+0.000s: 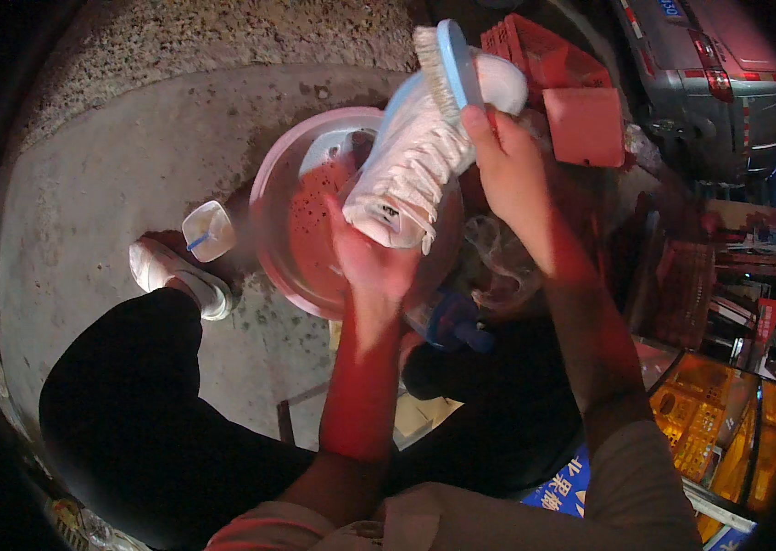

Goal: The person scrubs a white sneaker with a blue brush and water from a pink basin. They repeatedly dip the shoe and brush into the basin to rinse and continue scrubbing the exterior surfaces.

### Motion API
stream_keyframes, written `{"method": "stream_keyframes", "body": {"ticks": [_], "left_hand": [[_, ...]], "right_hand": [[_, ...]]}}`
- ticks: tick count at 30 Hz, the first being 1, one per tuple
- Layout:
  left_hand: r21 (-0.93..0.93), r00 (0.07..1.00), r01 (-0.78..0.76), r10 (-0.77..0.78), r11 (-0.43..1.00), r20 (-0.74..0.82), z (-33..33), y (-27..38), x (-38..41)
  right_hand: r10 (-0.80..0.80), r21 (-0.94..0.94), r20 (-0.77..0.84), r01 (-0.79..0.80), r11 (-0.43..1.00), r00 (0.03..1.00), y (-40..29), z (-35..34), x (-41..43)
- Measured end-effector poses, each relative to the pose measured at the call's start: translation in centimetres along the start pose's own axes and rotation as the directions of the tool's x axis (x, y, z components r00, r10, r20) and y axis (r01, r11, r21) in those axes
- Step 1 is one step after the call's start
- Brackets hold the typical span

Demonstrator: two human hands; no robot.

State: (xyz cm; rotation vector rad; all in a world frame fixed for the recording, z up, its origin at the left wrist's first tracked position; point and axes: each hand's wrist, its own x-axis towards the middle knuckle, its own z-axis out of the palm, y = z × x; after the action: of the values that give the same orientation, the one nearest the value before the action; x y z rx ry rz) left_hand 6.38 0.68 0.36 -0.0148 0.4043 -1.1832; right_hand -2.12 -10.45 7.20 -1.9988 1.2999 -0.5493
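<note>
My left hand holds a white lace-up canvas shoe from below at its heel end, above a pink basin. The toe points up and away to the right. In my right hand is a scrubbing brush with a light blue back and pale bristles. Its bristles face left, over the front of the shoe; whether they touch the canvas I cannot tell. Dark specks dot the water in the basin. Something pale lies at the basin's far side, partly hidden by the shoe.
A clear plastic tub with a blue-handled item stands left of the basin, by my white shoe. A blue-capped bottle and a clear plastic bag lie at right. Red crates, a parked vehicle and yellow crates stand farther right.
</note>
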Motion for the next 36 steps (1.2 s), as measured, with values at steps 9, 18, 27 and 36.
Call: {"method": "stream_keyframes", "body": {"ticks": [9,18,27,36], "left_hand": [[-0.098,0.995,0.012,-0.022,0.995,-0.101,-2.8,0.9,1.8],[0.274,0.979,-0.154,0.184,0.949,-0.087,-0.2,3.5,1.1],[0.400,0.967,-0.025,0.124,0.916,-0.221,-2.0,2.5,1.4],[0.078,0.997,0.033,-0.027,0.996,-0.067,-3.5,2.5,2.0]], "right_hand": [[0.169,-0.361,0.101,-0.122,0.924,0.981,1.6,-0.6,0.2],[0.024,-0.443,0.318,0.126,0.887,0.948,0.9,2.2,-3.2],[-0.153,-0.532,0.281,0.286,0.797,0.947,1.7,3.5,-4.9],[0.028,-0.505,0.442,0.223,0.834,0.897,2.7,4.2,-4.8]]}}
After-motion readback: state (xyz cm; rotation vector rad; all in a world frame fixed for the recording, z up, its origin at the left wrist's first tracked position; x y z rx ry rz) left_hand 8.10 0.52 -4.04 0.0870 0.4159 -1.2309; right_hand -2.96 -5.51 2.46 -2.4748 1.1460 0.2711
